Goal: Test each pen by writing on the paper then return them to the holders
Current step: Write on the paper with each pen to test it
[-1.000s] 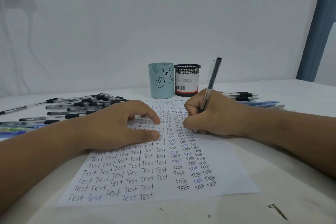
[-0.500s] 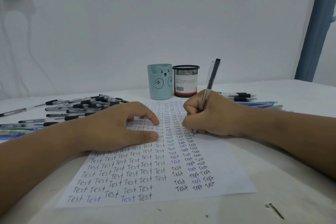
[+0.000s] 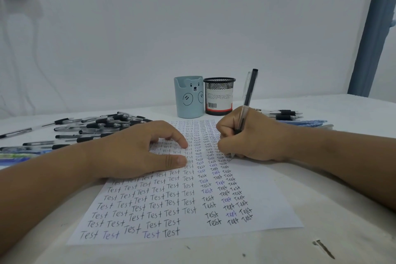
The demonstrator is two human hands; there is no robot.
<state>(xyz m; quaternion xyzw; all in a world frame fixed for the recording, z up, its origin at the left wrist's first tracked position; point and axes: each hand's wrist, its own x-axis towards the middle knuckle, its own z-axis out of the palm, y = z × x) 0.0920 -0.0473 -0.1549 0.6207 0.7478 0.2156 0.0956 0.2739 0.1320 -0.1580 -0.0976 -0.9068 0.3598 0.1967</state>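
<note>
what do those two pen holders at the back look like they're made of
The blue holder looks like smooth matte plastic: even pale colour, moulded ears, printed bear face. The black holder looks like metal wire mesh, judging by the see-through crisscross wall and solid rim, with a paper label stuck on.

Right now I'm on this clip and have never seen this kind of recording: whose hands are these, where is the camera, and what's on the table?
There is no machine; a person wears a camera on the head, looking down at their own hands. The right hand grips a pen, tip on the paper, which is filled with the word "Test". The left hand rests on the sheet. Behind stand a blue bear holder and a black mesh holder. Loose pens lie in a left pile and a smaller right group.
</note>
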